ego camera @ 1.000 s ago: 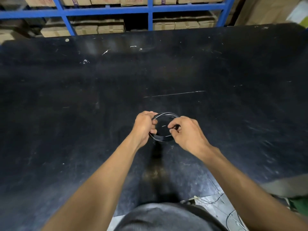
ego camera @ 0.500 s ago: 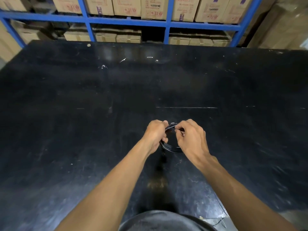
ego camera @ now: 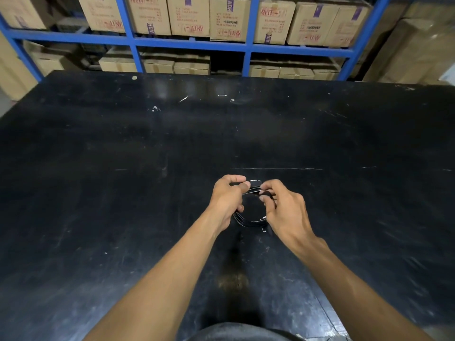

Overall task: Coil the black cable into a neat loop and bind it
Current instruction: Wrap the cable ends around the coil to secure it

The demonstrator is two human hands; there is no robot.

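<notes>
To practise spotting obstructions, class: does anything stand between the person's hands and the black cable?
Nothing visible does. The left hand and the right hand both grip the coiled black cable directly, pinching it at its far side.

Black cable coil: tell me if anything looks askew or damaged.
No damage shows. The black cable is coiled, pinched at its top by the left hand and right hand; its strands fan slightly apart at the lower left.
</notes>
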